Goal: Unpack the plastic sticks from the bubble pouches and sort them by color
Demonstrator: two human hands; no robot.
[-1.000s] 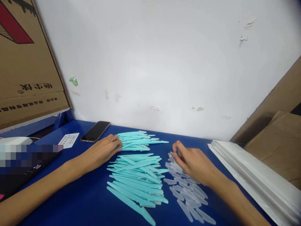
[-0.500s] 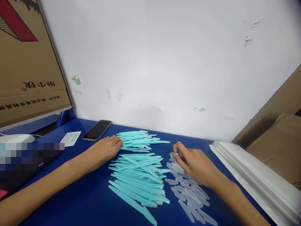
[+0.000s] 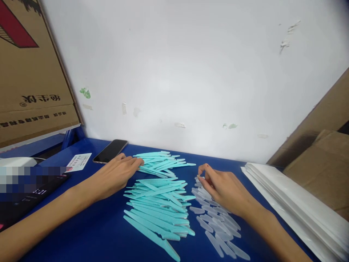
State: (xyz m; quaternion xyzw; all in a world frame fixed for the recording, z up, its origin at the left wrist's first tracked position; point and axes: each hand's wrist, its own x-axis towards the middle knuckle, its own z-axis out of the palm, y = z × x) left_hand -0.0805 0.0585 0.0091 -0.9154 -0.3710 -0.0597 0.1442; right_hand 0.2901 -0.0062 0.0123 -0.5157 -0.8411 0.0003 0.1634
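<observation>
Turquoise eyebrow razors lie in two heaps, a far heap [image 3: 160, 157] and a larger near heap [image 3: 160, 203]. My left hand [image 3: 120, 173] is at the left end of the far heap, its fingers closed on the handle ends of a few eyebrow razors [image 3: 155, 171]. To the right of the razors lies a spread of translucent blade caps [image 3: 218, 223]. Over the far end of these caps my right hand [image 3: 226, 189] is held in a pinch, thumb against curled fingers. Whatever may be between those fingertips is too small to make out.
A smartphone [image 3: 110, 151] and a printed card [image 3: 78, 162] lie at the back left of the blue table [image 3: 89, 233]. Folded white sheets [image 3: 294, 207] line the right edge. Cardboard boxes [image 3: 35, 80] stand at the left, more cardboard [image 3: 321, 171] at the right. A white wall closes the back.
My left hand has drawn slightly toward me, tilting a few razors away from the far heap. My right hand keeps its pinch over the caps. The whole view has shifted a little.
</observation>
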